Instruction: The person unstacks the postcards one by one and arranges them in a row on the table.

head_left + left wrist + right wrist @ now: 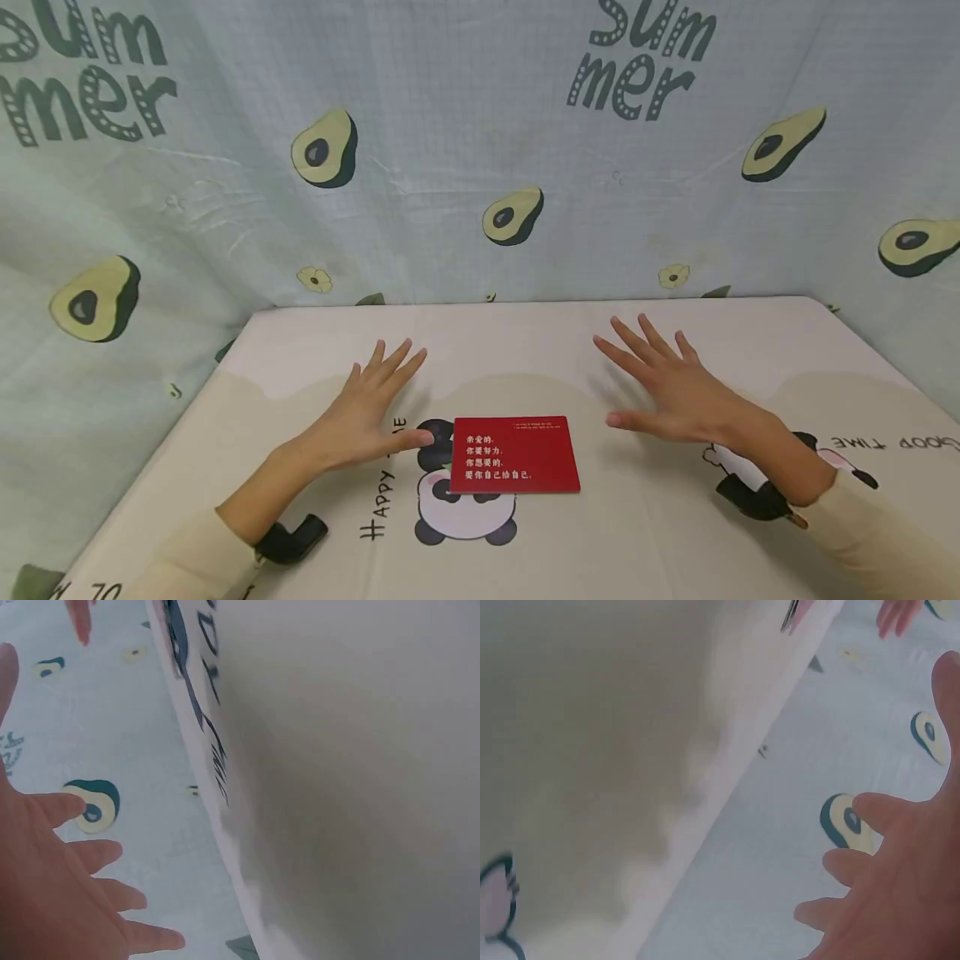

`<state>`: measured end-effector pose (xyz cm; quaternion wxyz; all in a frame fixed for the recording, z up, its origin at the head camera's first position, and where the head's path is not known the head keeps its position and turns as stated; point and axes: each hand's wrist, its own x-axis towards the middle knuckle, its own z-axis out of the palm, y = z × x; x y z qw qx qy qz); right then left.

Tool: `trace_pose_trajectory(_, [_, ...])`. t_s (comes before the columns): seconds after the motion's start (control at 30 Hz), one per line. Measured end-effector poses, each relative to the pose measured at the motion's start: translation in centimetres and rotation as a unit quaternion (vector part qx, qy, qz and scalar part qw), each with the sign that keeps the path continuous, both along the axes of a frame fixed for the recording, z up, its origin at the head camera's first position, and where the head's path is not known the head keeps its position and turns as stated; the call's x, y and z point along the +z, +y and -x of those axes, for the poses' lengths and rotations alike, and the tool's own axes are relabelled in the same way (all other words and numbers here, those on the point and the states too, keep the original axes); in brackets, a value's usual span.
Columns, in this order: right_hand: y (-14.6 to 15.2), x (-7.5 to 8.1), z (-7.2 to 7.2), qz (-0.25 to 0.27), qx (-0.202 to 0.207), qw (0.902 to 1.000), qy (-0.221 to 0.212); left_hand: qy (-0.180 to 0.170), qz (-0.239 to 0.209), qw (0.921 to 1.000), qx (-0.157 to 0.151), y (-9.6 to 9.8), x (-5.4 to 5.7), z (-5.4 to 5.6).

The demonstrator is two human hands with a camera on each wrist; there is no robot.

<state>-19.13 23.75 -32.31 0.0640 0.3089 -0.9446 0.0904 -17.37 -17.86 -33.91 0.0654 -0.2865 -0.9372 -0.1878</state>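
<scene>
A flat red card or booklet (pixel 516 455) with white printed characters lies on the table, over part of a printed panda. To its left my left hand (pixel 367 418) hovers with fingers spread, the thumb reaching toward the card's left side. My right hand (pixel 678 392) is held to the right of the card, fingers likewise fanned out and nothing in them. In the left wrist view the left hand (pixel 60 877) shows extended fingers against the curtain. The right wrist view has the right hand (pixel 892 855) with its fingers apart too.
The pale tabletop (pixel 637 542) carries printed pandas and lettering. Behind it hangs a light curtain (pixel 420 100) with avocado prints, right along the table's back edge. A black wrist-camera mount sits under each forearm, the left mount (pixel 291 540) and the right mount (pixel 756 498).
</scene>
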Motion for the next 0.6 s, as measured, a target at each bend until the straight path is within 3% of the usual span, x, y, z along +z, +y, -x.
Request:
trace_pose_trajectory(0.17, [-0.9, -0.6, -0.1, 0.018, 0.015, 0.9997, -0.005, -0.025, -0.030, 0.9992, -0.011, 0.9, 0.3, -0.6])
trace_pose_trajectory(0.33, [-1.9, -1.4, -0.8, 0.039, 0.033, 0.9984, -0.025, -0.090, -0.071, 0.9932, -0.017, 1.9, 0.1, -1.4])
trace_pose_trajectory(0.6, [-3.5, -1.9, -1.4, 0.044, 0.056, 0.9957, -0.059, -0.174, -0.089, 0.9805, -0.015, 3.2, -0.8, -2.2])
